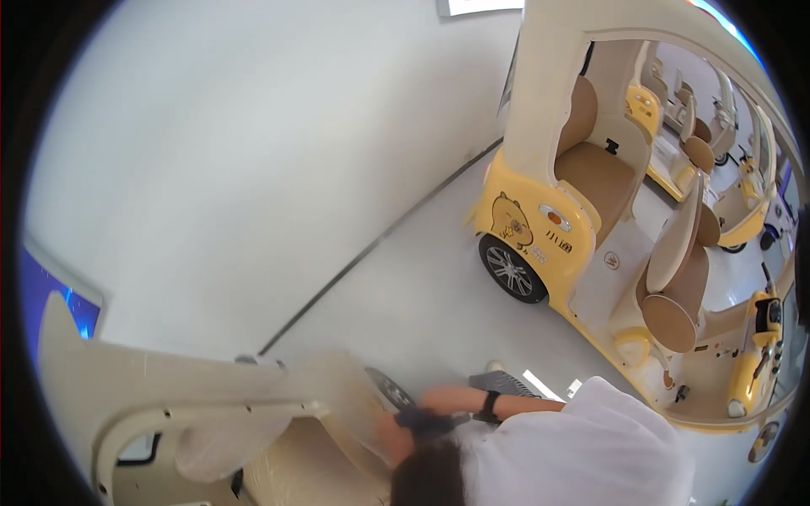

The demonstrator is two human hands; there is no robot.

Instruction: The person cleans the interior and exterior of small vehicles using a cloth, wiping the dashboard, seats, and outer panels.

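Note:
Neither of my hands is in view. Before me a person in a white shirt (588,449) bends over beside a cream-coloured vehicle body (190,379). The person's dark hair (429,471) shows at the bottom edge. A forearm (459,400) with a black wristband (488,406) reaches left to the body's side. Dark cloth-like material (421,419) is at the person's hands, blurred; I cannot tell how it is held. A wheel (391,389) of this vehicle shows just beyond. Inside it is a light brown seat (304,458), partly cut off.
A yellow and cream three-wheeled or four-wheeled passenger cart (538,215) with brown seats (595,174) stands on the right. More such carts (690,120) are seen through its opening. A white wall (221,190) with a dark baseboard (373,243) meets the grey floor (405,297).

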